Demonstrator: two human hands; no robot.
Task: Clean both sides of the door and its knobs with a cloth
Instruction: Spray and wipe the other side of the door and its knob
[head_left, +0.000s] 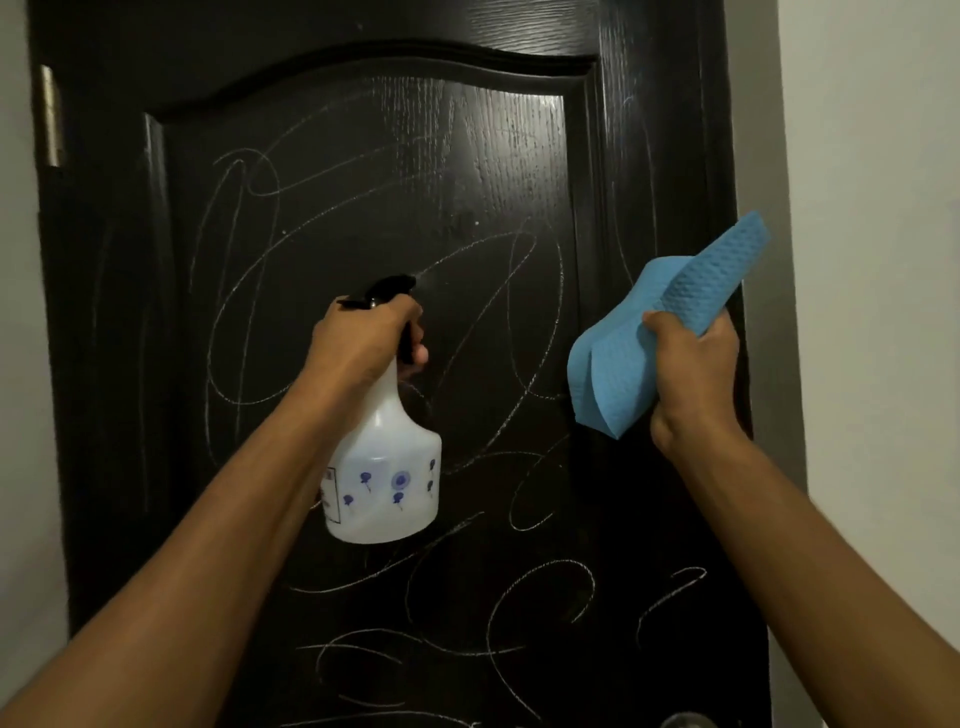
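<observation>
A dark wooden door (363, 197) fills the view, its panel covered in white chalk scribbles. My left hand (363, 338) grips the black trigger head of a white spray bottle (384, 467) with blue flower prints, nozzle pointing at the door's middle. My right hand (691, 364) holds a folded blue cloth (649, 332) raised in front of the door's right stile, apart from the surface. A metal knob (685, 721) just shows at the bottom edge.
A brass hinge (51, 117) sits on the door's upper left edge. Pale walls (883, 208) flank the door on both sides.
</observation>
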